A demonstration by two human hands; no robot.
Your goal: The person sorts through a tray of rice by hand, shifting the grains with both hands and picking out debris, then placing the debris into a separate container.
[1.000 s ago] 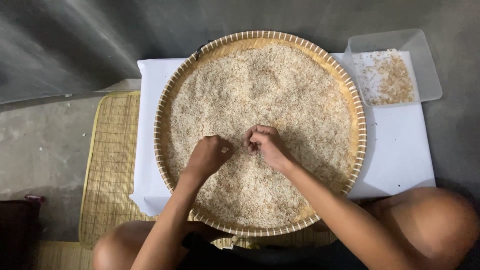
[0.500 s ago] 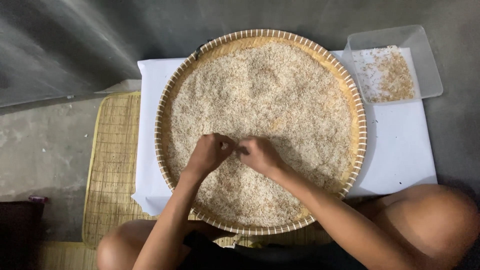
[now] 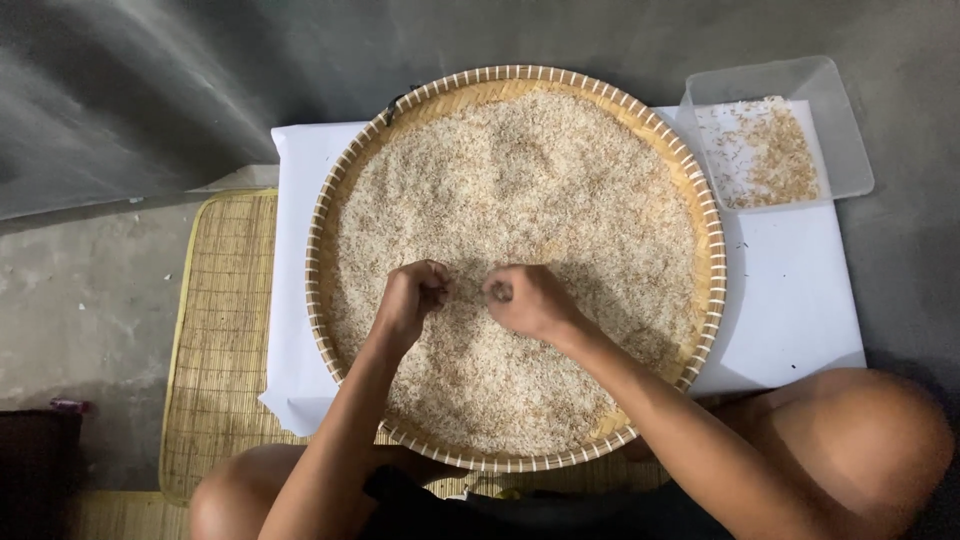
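Note:
A large round woven tray (image 3: 712, 250) holds a wide, flat layer of pale rice grains (image 3: 520, 190). Both my hands rest on the rice near the tray's middle, close together. My left hand (image 3: 412, 297) has its fingers curled in and pinched on the grains. My right hand (image 3: 525, 300) is also curled, fingertips pinched together just beside the left. Whether either pinch holds grains is too small to tell.
The tray sits on a white cloth (image 3: 790, 290) over a grey floor. A clear plastic container (image 3: 775, 130) with some brown husked grains stands at the back right. A woven straw mat (image 3: 220, 330) lies to the left. My bare knees show at the bottom.
My right hand has moved left toward the left hand, and both have stayed low on the rice with fingers pinched.

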